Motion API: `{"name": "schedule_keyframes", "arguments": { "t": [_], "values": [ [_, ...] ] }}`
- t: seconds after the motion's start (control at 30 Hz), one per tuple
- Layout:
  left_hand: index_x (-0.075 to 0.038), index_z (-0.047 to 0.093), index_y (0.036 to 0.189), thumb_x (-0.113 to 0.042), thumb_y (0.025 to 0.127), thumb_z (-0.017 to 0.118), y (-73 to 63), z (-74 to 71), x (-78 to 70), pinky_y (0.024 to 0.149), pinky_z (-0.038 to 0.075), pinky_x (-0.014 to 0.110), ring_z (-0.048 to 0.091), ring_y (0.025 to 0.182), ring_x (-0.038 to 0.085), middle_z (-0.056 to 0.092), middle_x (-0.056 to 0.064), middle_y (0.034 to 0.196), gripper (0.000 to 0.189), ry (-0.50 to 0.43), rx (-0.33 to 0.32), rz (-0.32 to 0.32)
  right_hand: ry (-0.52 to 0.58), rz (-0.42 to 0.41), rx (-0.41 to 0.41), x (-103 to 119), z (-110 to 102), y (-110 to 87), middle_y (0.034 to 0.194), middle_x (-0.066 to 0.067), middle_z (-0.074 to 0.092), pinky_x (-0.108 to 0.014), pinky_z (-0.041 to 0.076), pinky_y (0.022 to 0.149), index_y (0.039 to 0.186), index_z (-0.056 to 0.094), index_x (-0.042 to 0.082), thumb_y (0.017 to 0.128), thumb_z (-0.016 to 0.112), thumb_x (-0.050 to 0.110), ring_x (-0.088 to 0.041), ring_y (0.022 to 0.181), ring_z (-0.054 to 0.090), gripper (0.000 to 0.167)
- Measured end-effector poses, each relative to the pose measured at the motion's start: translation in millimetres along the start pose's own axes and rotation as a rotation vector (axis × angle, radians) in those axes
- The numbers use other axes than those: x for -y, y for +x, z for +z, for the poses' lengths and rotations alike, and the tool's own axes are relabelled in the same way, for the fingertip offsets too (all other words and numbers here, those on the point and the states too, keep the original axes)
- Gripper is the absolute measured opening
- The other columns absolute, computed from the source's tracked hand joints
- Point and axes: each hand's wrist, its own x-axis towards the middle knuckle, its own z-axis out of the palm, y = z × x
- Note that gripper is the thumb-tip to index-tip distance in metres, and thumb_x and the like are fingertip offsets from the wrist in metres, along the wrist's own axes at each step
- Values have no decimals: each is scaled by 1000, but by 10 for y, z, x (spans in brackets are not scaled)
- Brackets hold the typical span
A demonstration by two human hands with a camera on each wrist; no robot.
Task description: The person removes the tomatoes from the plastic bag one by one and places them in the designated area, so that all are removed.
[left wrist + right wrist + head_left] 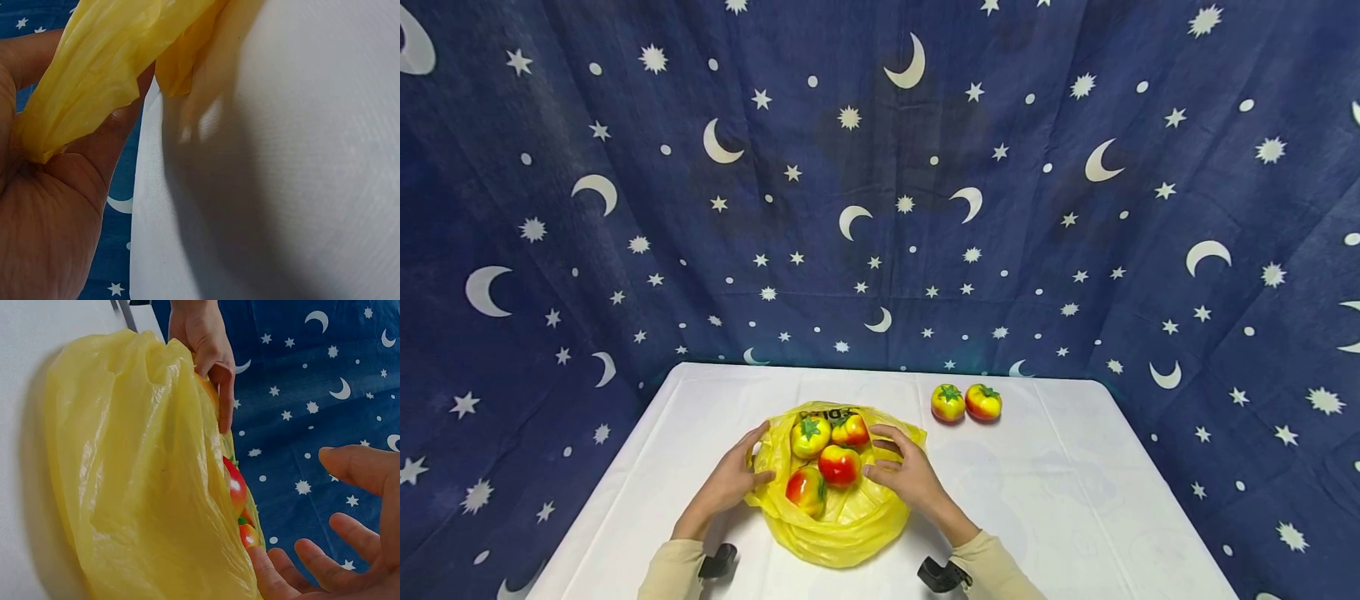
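Note:
A yellow plastic bag (835,546) lies with its mouth spread wide, several shiny red-and-yellow fruits with green leafy tops inside it. One mostly red fruit (839,466) sits near the middle of the opening. At the bag's left rim my left hand (730,477) holds the plastic, thumb over the inner side and fingers outside; folds of yellow plastic (103,81) lie across its palm in the left wrist view. My right hand (913,475) is at the right rim, its fingers spread and relaxed (350,550), with nothing gripped between thumb and fingers.
Two more red-and-yellow fruits, one on the left (948,403) and one on the right (983,402), stand side by side behind the bag to the right. A white cloth covers the table (1060,500). Behind hangs a dark blue curtain (880,150) with moons and stars.

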Motion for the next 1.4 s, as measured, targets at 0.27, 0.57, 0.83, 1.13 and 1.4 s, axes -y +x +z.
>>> {"name": "schedule_keyframes", "arguments": {
  "t": [0.27,0.57,0.83,1.13,1.4],
  "values": [
    [-9,28,155,-5,79,74,-8,-1,-8,119,20,61,23,148,44,27,18,161,89,9,7,-17,18,10,23,136,65,-43,148,-25,42,-60,42,109,139,46,-1,87,69,3,-49,135,42,58],
    [-10,27,156,-5,80,74,-8,-28,-52,121,18,59,21,150,42,26,17,162,89,-4,14,-25,11,5,30,-106,111,73,147,-15,47,-53,47,106,140,50,9,86,72,11,-41,134,47,58],
    [-9,27,156,-4,80,74,-12,-19,-41,119,22,60,23,148,43,27,18,161,89,-3,9,-5,-51,38,24,-203,163,103,143,-15,52,-48,52,102,136,53,10,85,75,16,-39,131,50,56],
    [-10,26,156,-5,81,74,-10,-5,-30,120,21,59,23,149,42,27,17,161,89,0,13,-18,-82,72,0,-261,236,158,135,-16,58,-42,58,94,131,57,11,83,78,22,-36,122,58,54],
    [-10,27,156,-6,80,74,-2,0,-19,119,23,60,24,148,43,27,17,161,89,3,10,-20,-148,78,-27,-303,305,204,131,-10,60,-42,57,96,127,60,13,83,78,26,-32,118,61,49]
  ]
}}
